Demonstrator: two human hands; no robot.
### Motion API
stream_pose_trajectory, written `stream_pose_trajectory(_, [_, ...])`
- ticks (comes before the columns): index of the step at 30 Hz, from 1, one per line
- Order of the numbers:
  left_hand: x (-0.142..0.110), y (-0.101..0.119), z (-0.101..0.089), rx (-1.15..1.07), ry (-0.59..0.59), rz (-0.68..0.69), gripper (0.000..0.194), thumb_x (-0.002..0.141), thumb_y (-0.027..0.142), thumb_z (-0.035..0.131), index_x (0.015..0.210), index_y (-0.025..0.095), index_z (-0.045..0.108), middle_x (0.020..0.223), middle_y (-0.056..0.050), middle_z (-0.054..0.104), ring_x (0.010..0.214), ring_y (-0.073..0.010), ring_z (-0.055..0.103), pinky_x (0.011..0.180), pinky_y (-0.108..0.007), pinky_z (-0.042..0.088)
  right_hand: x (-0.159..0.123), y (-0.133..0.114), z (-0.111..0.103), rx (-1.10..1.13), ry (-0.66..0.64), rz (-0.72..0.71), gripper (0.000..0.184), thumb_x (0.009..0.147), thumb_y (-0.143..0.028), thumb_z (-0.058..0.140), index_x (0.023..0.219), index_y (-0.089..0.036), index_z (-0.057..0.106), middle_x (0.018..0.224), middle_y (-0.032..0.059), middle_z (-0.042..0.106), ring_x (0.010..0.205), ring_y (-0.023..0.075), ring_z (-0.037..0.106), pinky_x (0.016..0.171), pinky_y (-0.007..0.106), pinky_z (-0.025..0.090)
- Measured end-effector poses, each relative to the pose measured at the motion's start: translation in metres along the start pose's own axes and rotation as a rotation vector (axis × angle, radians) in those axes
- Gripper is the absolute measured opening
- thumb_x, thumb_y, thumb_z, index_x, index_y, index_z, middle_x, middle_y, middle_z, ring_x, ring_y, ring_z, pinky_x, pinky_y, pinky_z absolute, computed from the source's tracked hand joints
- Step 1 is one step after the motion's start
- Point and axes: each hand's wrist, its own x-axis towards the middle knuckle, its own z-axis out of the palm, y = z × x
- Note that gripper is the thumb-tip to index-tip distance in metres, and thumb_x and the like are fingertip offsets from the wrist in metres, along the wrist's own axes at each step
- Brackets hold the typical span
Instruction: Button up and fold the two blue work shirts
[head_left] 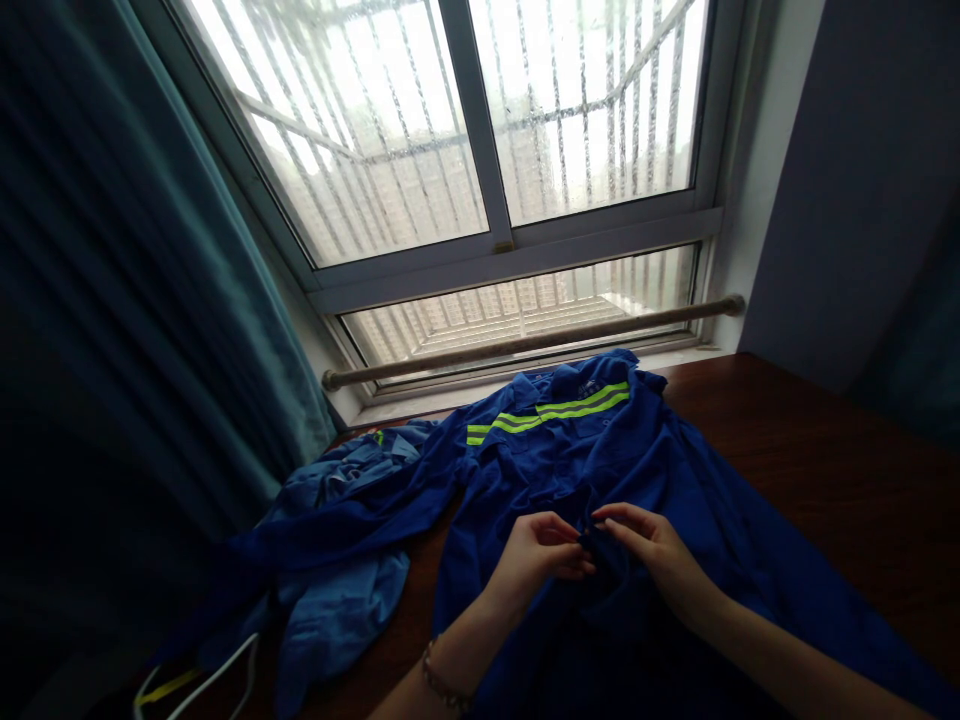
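Note:
A blue work jacket (517, 470) with yellow-green reflective stripes across its chest lies spread over the wooden surface, collar toward the window. My left hand (544, 548) pinches the cloth at the jacket's lower front, thumb and fingers together. Close beside it on the right, my right hand (641, 535) grips the same gathered fabric between thumb and fingertips. The bit of cloth between my fingertips is dark, and I cannot make out whether a button is there. The jacket's sleeves stretch out to the left and to the lower right.
Lighter blue clothing (337, 600) lies crumpled at the left, by a dark teal curtain (225, 300). A white wire hanger-like loop (214, 680) is at the lower left. Behind the wooden surface (810, 450), a rail (540, 342) crosses in front of the barred window (420, 150).

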Motion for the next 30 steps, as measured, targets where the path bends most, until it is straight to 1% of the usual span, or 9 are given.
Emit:
stream_pose_trajectory(6, [-0.001,0.000,0.000,0.028,0.009,-0.016,0.030,0.057,0.027,0.072,0.076,0.007,0.059,0.070,-0.011,0.066,0.064,-0.0209,0.064,0.060,-0.029,0.048,0.000,0.002,0.000,-0.037,-0.014,-0.006,0.033,0.064,-0.035,0.068,0.090,-0.017,0.060,0.084,0.0053,0.066,0.080,0.0203,0.061,0.072,0.029,0.046])
stream_pose_trajectory(10, [-0.001,-0.004,0.002,0.072,0.006,-0.014,0.032,0.056,0.029,0.072,0.076,0.007,0.061,0.069,-0.010,0.066,0.063,-0.0200,0.064,0.060,-0.029,0.048,0.001,0.006,0.001,-0.140,-0.006,-0.031,0.032,0.061,-0.035,0.070,0.085,-0.017,0.060,0.076,0.0030,0.065,0.072,0.0187,0.061,0.067,0.028,0.047])
stream_pose_trajectory(16, [-0.001,-0.009,0.008,0.089,0.005,-0.020,0.035,0.061,0.039,0.067,0.078,0.008,0.059,0.070,-0.007,0.064,0.064,-0.0184,0.063,0.062,-0.030,0.049,-0.004,0.006,0.004,-0.470,0.031,-0.203,0.018,0.068,-0.027,0.062,0.084,-0.018,0.060,0.077,0.0021,0.063,0.073,0.0177,0.059,0.068,0.027,0.047])
stream_pose_trajectory(21, [0.001,-0.016,0.013,0.058,0.081,0.000,0.036,0.051,0.035,0.074,0.069,0.011,0.053,0.060,0.001,0.057,0.056,-0.0133,0.057,0.056,-0.027,0.048,-0.008,0.012,0.007,-0.692,0.033,-0.333,0.014,0.071,-0.018,0.056,0.085,-0.019,0.058,0.079,0.0022,0.061,0.073,0.0168,0.057,0.067,0.027,0.046])
stream_pose_trajectory(24, [0.002,-0.019,0.013,0.032,0.129,-0.027,0.034,0.052,0.033,0.074,0.066,0.012,0.052,0.058,0.002,0.055,0.056,-0.0120,0.055,0.056,-0.025,0.047,-0.009,0.016,0.008,-0.756,0.031,-0.393,0.014,0.072,-0.015,0.054,0.085,-0.019,0.058,0.080,0.0023,0.059,0.074,0.0161,0.056,0.068,0.027,0.045])
stream_pose_trajectory(30, [0.002,-0.020,0.008,-0.129,0.116,-0.113,0.030,0.055,0.027,0.071,0.071,0.013,0.050,0.061,0.001,0.057,0.057,-0.0103,0.055,0.059,-0.023,0.045,-0.010,0.015,0.010,-0.769,0.031,-0.437,0.014,0.074,-0.014,0.052,0.086,-0.020,0.057,0.080,0.0022,0.057,0.075,0.0159,0.055,0.068,0.027,0.045])
